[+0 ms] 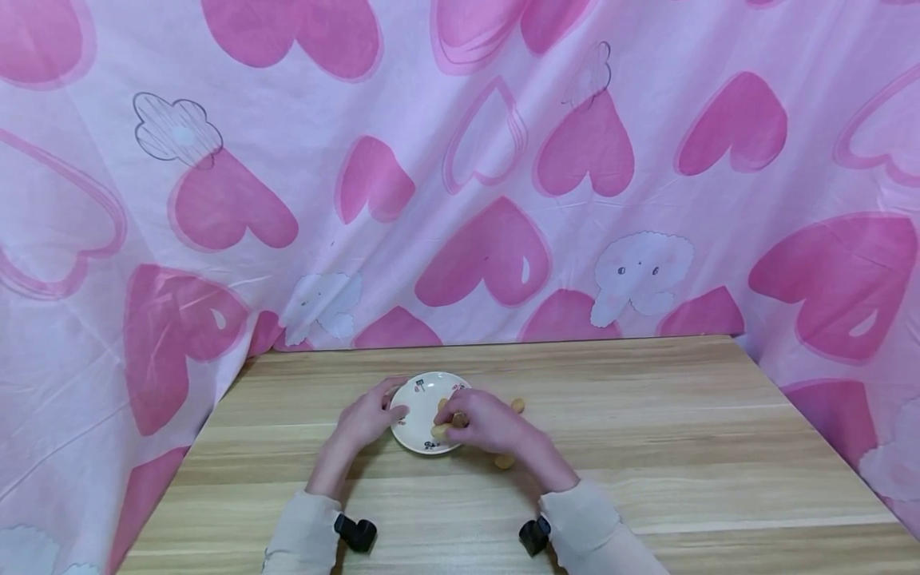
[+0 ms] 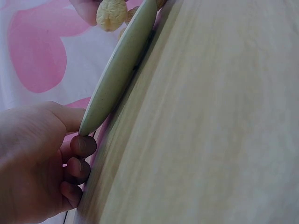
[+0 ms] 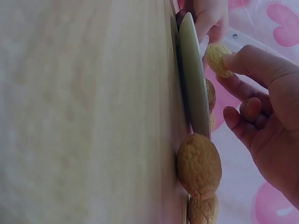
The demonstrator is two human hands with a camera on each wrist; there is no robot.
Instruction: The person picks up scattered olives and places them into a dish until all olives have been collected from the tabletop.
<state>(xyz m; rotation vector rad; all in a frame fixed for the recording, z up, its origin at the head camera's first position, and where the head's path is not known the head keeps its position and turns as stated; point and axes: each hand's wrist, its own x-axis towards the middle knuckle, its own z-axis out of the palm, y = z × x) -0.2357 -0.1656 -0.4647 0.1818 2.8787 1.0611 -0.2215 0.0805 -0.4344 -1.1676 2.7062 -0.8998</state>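
Observation:
A white plate (image 1: 419, 417) with small printed figures on its rim rests on the table. My left hand (image 1: 368, 414) pinches its left rim, the thumb over the edge and the other fingers curled at its outer side, as the left wrist view shows. Above the plate's right part, my right hand (image 1: 490, 422) pinches a pale, wrinkled walnut (image 3: 217, 60) between thumb and index finger. Browner walnuts lie in the plate, one of them a walnut (image 3: 210, 95) behind the rim in the right wrist view; the right hand partly hides them in the head view.
On the wooden table (image 1: 647, 447), one walnut (image 1: 517, 406) lies right of the plate behind the right hand. Another walnut (image 1: 505, 461) sits nearer, by the right wrist. A pink heart-patterned cloth (image 1: 481, 255) hangs behind the table and along its sides.

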